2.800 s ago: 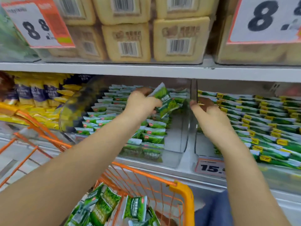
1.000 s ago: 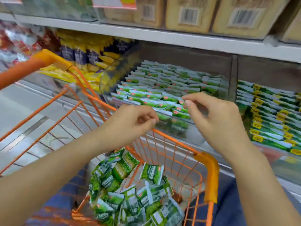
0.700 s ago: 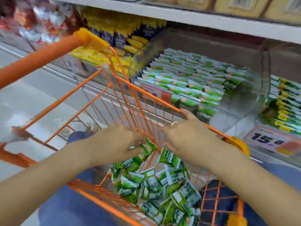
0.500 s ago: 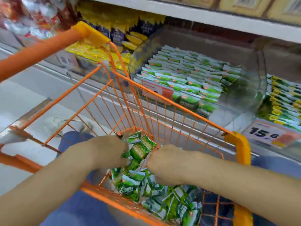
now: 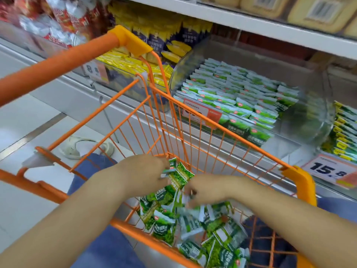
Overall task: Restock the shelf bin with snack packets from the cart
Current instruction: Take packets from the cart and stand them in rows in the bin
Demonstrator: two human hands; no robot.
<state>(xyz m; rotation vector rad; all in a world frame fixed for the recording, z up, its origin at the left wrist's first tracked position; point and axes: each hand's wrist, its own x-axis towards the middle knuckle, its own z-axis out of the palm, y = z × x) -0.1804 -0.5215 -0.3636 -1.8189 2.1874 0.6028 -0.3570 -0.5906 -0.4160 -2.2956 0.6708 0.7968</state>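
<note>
Both my hands are down inside the orange wire cart (image 5: pixel 202 120). Green snack packets (image 5: pixel 166 227) lie in a loose heap on its bottom. My left hand (image 5: pixel 146 173) grips a couple of green packets (image 5: pixel 178 175) at the top of the heap. My right hand (image 5: pixel 204 190) is curled over the heap, its fingers closed on packets beneath it. The clear shelf bin (image 5: pixel 301 105) stands beyond the cart's far rim, with rows of the same green packets (image 5: pixel 237 93) filling its left and middle part.
A bin of yellow and purple packets (image 5: pixel 154 55) sits left of the green bin, and another green-packet bin (image 5: pixel 343 130) to the right. A price tag reading 15.8 (image 5: pixel 332 170) hangs on the shelf edge. The cart handle (image 5: pixel 63 59) crosses the upper left. A shoe (image 5: pixel 87 147) is on the floor.
Both hands left the shelf bin and dropped into the cart. They have closed on packets in the heap, and my view has tilted downward.
</note>
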